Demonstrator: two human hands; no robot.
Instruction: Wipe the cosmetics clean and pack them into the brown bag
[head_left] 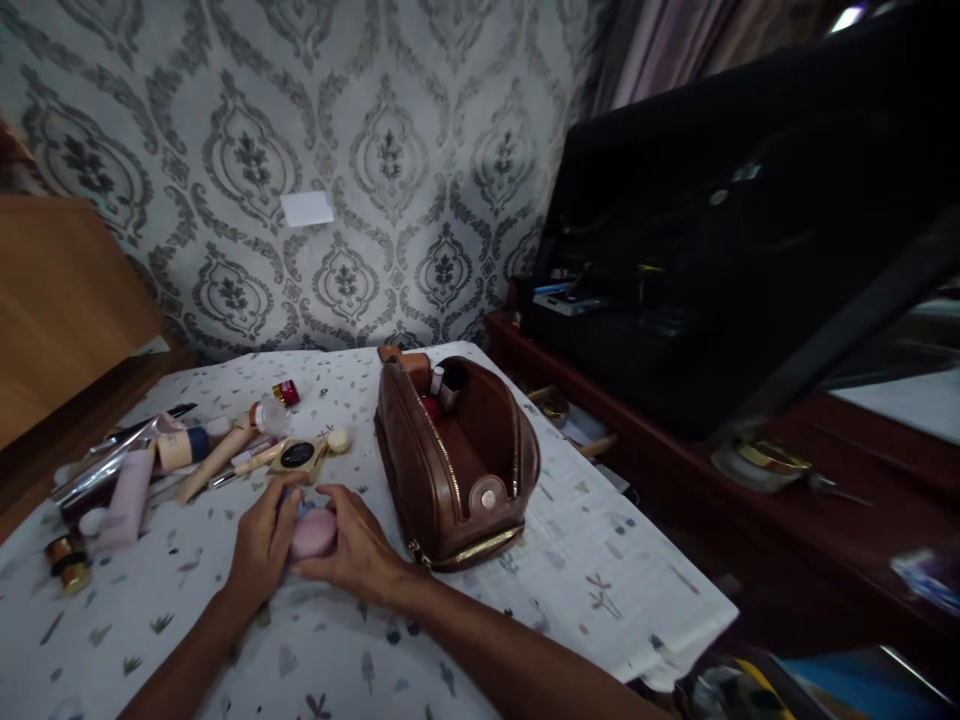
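Between both hands is a small pink rounded item (313, 533) with a bluish bit at its top; I cannot make out its exact kind. My left hand (261, 545) grips it from the left, fingers partly hiding it. From the other side, my right hand (361, 548) closes round it with thumb and fingers. Just right of the hands stands a brown leather toiletry bag (416, 470), unzipped, with a few cosmetics (448, 385) inside. Beyond the hands lie a gold compact with a black oval (298, 457) and a small cream-coloured round jar (339, 440).
Left on the patterned tablecloth (337, 660) lie a pink tube (127, 497), a foundation bottle (180, 448), a gold-capped jar (69, 562) and other cosmetics. A small red pot (286, 392) sits farther back. At the right, a large black screen (720, 220) stands on a dark red cabinet (630, 400).
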